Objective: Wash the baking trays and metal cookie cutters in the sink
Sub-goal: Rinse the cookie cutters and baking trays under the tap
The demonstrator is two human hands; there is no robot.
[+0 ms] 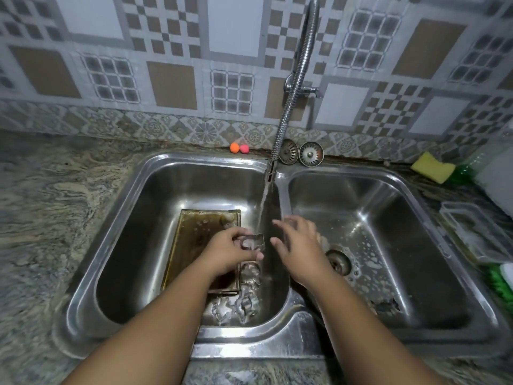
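A brown baking tray [194, 240] lies flat on the bottom of the left sink basin [144, 218]. My left hand [230, 251] pinches a metal cookie cutter [251, 241] over the tray's right edge, just left of the running water. My right hand [299, 245] hovers open on the other side of the stream, over the divider between the basins, holding nothing. Several more metal cookie cutters [244, 295] lie wet in the left basin's near right corner.
The flexible tap [291, 93] pours water [263, 207] into the left basin. The right basin [402, 245] holds suds and a drain [338, 262]. Two sink strainers [301, 152] and two small balls [239, 148] sit behind the sink. A yellow sponge [433, 166], a clear container [477, 232] and a green brush [499, 279] lie at right.
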